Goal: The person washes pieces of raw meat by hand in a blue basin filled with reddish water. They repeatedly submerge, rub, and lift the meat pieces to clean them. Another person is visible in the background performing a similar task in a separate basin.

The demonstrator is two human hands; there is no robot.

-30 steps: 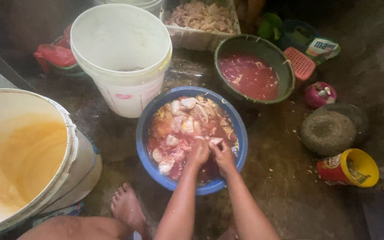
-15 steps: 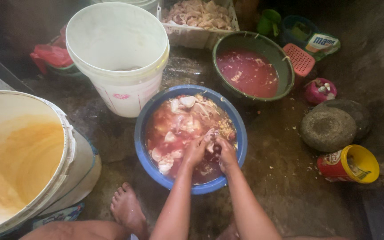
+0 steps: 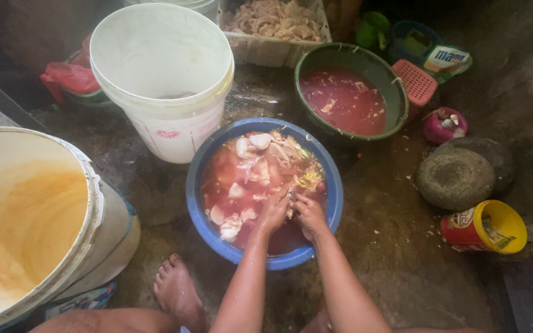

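At lower left, a big white drum [image 3: 32,222] stained orange inside; behind it a tall white bucket [image 3: 161,74] touching the far rim of the blue basin [image 3: 334,185]. In the basin, red water with pale chicken pieces [image 3: 251,176], mostly toward the far and left side. Beyond, a green bowl [image 3: 396,92] of red liquid and a white crate [image 3: 266,49] of meat. To the right, a round stone [image 3: 454,177] and a tipped yellow-lidded can [image 3: 485,227]. At the basin's near side, left hand [image 3: 272,213] and right hand [image 3: 308,216] pressed close together, fingers curled around something small; cannot tell what.
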